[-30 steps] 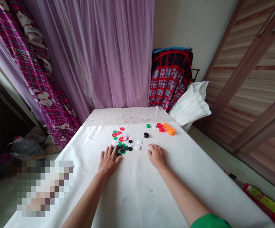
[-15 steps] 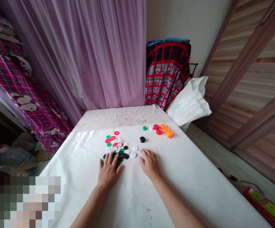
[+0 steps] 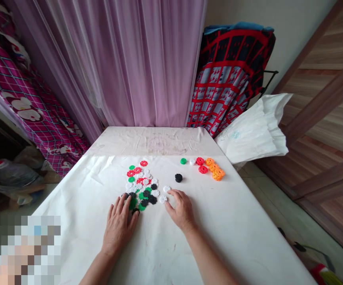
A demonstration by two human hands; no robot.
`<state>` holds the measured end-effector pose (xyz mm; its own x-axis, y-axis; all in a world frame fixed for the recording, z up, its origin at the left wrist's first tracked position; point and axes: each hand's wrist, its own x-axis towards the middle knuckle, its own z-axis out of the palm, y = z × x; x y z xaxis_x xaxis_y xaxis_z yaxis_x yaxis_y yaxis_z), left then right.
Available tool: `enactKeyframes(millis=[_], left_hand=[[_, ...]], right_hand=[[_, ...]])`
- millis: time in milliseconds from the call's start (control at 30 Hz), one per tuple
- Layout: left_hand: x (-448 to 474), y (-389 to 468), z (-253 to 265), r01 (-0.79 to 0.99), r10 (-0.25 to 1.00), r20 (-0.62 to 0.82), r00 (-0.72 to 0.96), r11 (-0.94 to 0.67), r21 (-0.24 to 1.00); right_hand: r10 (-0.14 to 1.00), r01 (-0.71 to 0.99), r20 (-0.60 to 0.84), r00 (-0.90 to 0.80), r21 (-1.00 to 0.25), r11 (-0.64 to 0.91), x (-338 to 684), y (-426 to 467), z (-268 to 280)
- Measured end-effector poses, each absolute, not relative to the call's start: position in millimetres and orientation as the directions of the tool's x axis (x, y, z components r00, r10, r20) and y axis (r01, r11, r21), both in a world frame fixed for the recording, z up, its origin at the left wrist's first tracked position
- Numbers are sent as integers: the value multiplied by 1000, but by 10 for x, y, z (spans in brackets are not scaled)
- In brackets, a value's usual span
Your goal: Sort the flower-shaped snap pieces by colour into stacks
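A loose pile of flower-shaped plastic discs (image 3: 139, 182), in red, white, green and black, lies spread over the white-covered table (image 3: 147, 253). My left hand (image 3: 118, 223) rests at the pile's near left edge, fingers spread, fingertips on black and green discs. My right hand (image 3: 182, 209) is to the right of the pile, its thumb and fingers apart. Its thumb tip is at one white disc (image 3: 163, 199), and its forefinger is by another white disc (image 3: 167, 189). Beyond that hand stands a black stack of discs (image 3: 179, 178).
Toward the back right are a green stack (image 3: 183, 161), a white stack (image 3: 192, 162), red stacks (image 3: 203, 169) and orange stacks (image 3: 218, 173). A white bag (image 3: 254, 128) sits past the table's right edge. Purple curtains (image 3: 147, 71) hang behind the table.
My left hand has slid left, uncovering black and green discs. My right hand has come closer to the two white discs, its thumb now reaching one. The camera view has shifted.
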<state>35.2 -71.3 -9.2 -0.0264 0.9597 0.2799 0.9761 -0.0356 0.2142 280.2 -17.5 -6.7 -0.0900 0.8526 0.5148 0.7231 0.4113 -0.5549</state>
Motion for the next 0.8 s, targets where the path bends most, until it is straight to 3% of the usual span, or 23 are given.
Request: enactKeyframes(millis=[467,700,800], left_hand=[[348,-752,-79,966,965,263,-6,-63,252],[339,-769,-88,959,961,277,10,-88,270],[346,-775,-82,956,963,271,5,-84,282]], right_hand=[[891,803,418,-175,-463,375,2701,-250,6],[893,798,430,-135,-487,355,2657,-219,-57],[878,769,477,-34,-549,328,2714,-176,-104]])
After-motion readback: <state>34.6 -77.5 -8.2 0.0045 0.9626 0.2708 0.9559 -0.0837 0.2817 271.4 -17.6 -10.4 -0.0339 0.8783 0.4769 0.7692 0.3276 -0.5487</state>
